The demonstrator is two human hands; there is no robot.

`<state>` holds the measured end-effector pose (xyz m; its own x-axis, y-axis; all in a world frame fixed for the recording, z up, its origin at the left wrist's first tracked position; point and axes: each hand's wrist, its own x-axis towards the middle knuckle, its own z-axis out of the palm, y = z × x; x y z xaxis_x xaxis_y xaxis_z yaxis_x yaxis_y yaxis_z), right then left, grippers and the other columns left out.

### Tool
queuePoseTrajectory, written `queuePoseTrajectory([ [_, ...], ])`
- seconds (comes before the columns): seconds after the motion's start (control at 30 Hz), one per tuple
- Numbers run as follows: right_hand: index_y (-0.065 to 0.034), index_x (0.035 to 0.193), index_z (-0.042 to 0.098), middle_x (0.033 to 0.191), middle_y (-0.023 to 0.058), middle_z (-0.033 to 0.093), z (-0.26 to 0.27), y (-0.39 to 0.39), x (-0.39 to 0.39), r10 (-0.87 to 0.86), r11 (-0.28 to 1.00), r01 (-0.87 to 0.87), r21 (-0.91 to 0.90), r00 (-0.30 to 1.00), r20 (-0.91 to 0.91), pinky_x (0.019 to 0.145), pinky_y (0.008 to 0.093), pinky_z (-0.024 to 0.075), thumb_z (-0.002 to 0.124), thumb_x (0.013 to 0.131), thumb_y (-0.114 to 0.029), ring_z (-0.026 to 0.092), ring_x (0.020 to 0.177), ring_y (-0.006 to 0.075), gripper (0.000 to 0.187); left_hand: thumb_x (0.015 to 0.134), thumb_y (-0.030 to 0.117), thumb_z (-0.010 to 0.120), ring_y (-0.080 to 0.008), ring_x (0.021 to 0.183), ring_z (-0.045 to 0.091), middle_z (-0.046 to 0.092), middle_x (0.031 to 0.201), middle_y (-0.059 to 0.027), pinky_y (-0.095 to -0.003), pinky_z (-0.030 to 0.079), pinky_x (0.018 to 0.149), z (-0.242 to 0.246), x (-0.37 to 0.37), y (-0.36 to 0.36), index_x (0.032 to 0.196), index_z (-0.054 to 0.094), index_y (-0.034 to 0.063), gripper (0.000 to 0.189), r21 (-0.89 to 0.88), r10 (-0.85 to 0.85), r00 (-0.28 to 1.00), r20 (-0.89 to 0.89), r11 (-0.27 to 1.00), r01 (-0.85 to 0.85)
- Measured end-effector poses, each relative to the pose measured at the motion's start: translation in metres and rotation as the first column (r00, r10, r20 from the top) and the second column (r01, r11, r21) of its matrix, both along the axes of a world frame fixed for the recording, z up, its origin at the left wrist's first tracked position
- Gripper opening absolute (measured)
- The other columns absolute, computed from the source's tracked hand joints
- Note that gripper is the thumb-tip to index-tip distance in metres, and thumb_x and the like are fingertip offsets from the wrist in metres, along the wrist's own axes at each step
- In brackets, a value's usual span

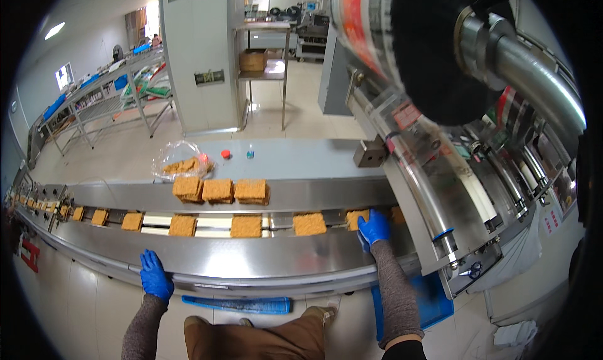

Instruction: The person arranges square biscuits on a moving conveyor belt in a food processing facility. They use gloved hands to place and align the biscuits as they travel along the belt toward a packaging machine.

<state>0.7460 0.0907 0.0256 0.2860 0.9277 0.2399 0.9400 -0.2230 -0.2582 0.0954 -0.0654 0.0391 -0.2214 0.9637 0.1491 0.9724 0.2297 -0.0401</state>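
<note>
My right hand (375, 227), in a blue glove, has its fingers around the right end of a square golden-brown food cake (356, 218) on the conveyor channel. Its fingers partly cover that cake. My left hand (156, 276), also gloved in blue, lies with extended fingers on the near steel edge of the conveyor (226, 258) and holds nothing. Between the hands, spaced-out cakes lie in the channel, among them one cake (309, 224) left of my right hand and another cake (246, 226) farther left. More cakes continue toward the far left end.
Stacked cakes (218, 190) stand on the far steel ledge, near a clear plastic bag (181, 162) of pieces. Rollers (419, 185) and a large film reel (365, 30) overhang the right side. Blue trays (235, 305) sit below the near edge; the right one (435, 303) is partly hidden.
</note>
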Motion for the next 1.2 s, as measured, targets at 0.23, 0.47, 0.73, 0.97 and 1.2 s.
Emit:
queuePoseTrajectory([
  [0.23,0.0027,0.103,0.063,0.122,0.0278,0.055,-0.006,0.008,-0.003,-0.08,0.959,0.018,0.281,0.974,0.21,0.096,0.0507,0.0434,0.062,0.082,-0.029,0.054,0.109,0.0441,0.038,0.062,0.004,0.069,-0.0479,0.137,0.027,0.026,0.149,-0.0297,-0.0454,0.037,0.106,0.003,0.005,0.005,0.143,0.023,-0.0086,0.095,-0.059,0.015,0.998,-0.064,0.998,-0.019],
  [0.47,-0.0002,0.11,0.061,0.106,0.0235,0.065,0.013,0.001,-0.06,0.08,0.997,-0.08,-0.005,0.995,-0.051,0.083,0.0484,0.0513,0.059,0.083,-0.046,0.063,0.098,0.0399,0.053,0.063,0.009,0.073,-0.0454,0.14,0.024,0.022,0.154,-0.0232,-0.0457,0.031,0.111,-0.002,-0.008,0.008,0.15,0.013,-0.0014,0.105,-0.111,0.022,0.996,-0.086,0.993,-0.031],
  [0.73,0.0016,0.106,0.063,0.101,0.025,0.065,-0.005,0.009,-0.058,-0.334,0.924,0.251,0.287,0.897,0.289,0.086,0.047,0.0501,0.06,0.083,-0.042,0.063,0.099,0.0363,0.05,0.062,0.012,0.077,-0.0448,0.14,0.025,0.02,0.155,-0.0215,-0.047,0.032,0.111,0.002,-0.006,0.013,0.151,0.01,0.0009,0.112,-0.212,0.054,0.988,-0.145,0.973,-0.085],
  [0.97,-0.0029,0.088,0.069,0.091,0.0192,0.065,0.004,0.012,-0.076,0.076,0.974,-0.111,0.196,0.981,0.178,0.08,0.0472,0.0511,0.06,0.081,-0.033,0.063,0.089,0.0354,0.032,0.062,0.015,0.079,-0.0449,0.139,0.025,0.021,0.154,-0.0218,-0.0468,0.031,0.112,0.0,-0.009,0.012,0.15,0.01,0.0003,0.113,-0.188,0.033,0.986,-0.165,0.98,-0.064],
  [1.2,0.0015,0.095,0.065,0.094,0.0229,0.067,0.012,0.005,-0.092,-0.007,1.0,0.009,0.016,0.993,-0.115,0.078,0.0465,0.0537,0.061,0.083,-0.039,0.066,0.089,0.037,0.042,0.061,0.018,0.082,-0.0445,0.139,0.025,0.021,0.154,-0.0224,-0.0467,0.031,0.112,0.009,-0.003,0.012,0.15,0.01,-0.0009,0.115,-0.247,0.046,0.986,-0.159,0.965,-0.085],
])
